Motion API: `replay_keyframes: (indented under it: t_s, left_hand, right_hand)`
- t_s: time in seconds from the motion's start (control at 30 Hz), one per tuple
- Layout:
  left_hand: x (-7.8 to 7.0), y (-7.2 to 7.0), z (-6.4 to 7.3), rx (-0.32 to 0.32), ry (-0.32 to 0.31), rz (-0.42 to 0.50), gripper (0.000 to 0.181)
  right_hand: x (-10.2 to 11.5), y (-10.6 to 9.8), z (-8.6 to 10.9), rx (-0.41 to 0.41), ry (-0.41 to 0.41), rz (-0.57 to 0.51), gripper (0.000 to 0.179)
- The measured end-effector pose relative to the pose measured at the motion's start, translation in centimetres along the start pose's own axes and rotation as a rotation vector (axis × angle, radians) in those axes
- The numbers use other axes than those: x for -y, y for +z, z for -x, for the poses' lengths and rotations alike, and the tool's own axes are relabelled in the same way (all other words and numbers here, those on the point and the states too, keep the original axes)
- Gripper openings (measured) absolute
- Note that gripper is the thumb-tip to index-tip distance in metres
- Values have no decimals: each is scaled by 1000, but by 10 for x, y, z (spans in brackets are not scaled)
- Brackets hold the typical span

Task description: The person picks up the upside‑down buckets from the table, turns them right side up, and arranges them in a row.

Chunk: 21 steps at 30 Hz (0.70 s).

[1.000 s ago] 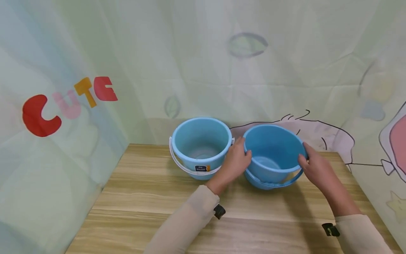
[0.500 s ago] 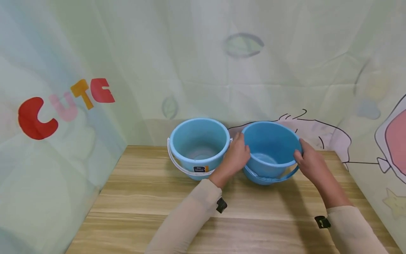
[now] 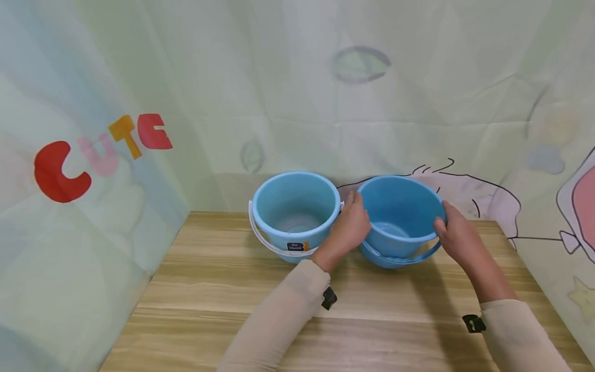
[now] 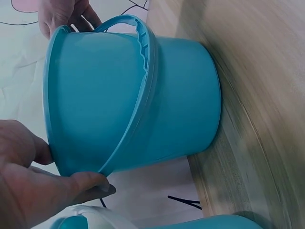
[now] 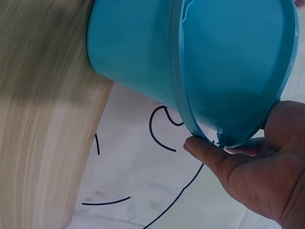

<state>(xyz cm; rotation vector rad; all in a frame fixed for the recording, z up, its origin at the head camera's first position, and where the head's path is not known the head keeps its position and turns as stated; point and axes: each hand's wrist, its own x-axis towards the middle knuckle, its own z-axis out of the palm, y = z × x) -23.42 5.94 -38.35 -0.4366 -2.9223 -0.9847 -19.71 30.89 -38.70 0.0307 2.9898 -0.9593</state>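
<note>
Both hands hold a deeper blue plastic bucket (image 3: 395, 248), mouth upward, at the right of the tabletop in the head view. My left hand (image 3: 348, 225) grips its rim on the left side, thumb and fingers on either face of the wall. On the opposite side my right hand (image 3: 460, 237) pinches the rim beside the handle joint. The bucket's blue handle (image 5: 177, 62) hangs down across its front. Just left of my left hand stands a lighter blue bucket (image 3: 279, 238) with a white handle (image 3: 261, 238) lowered and a dark label on the front.
The wooden tabletop (image 3: 223, 289) ends at the back against a pale printed curtain (image 3: 297, 93). More curtain borders both sides, with the letters CUTE at left. The two buckets stand close together near the back edge.
The deeper blue bucket has moved slightly back toward the curtain, with both hands still on its rim. The lighter bucket has stayed in place.
</note>
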Motion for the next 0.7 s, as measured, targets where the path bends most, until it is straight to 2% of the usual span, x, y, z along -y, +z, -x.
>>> replay_keyframes:
  t_s: [0.1,0.23,0.4,0.57,0.7]
  left_hand:
    - [-1,1,1,-18,2,-32,55]
    - [-2,3,2,-58,-16,49,54]
    - [-3,4,5,-104,5,139,51]
    - [-7,1,9,-96,39,174,53]
    - [-9,-7,15,-81,74,203,55]
  right_hand:
    - [-1,0,0,-13,-3,-5,68]
    - [-4,2,1,-47,-3,-30,67]
    - [-7,7,4,-89,-3,-64,68]
    - [-7,8,8,-140,-20,-69,70]
    - [-4,6,14,-189,-50,-55,67]
